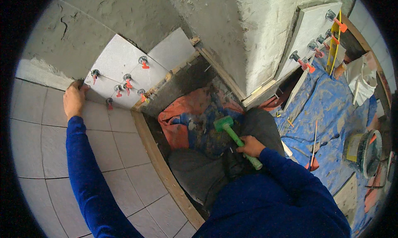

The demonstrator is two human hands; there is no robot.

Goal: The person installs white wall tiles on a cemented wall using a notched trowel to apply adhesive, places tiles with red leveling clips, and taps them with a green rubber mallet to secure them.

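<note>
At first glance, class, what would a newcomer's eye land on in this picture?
The bright green mallet gripped in the right hand at centre stands out first. Next come the red levelling clips dotting the grey wall tiles at upper left, where the left hand presses the tile edge.

A round bucket (pixel 364 151) with a yellow label stands at the right, on blue sheeting (pixel 327 109).

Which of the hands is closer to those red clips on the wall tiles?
Left. The left hand rests on the tile edge beside the red clips; the right hand holds the green mallet over the lap.
</note>
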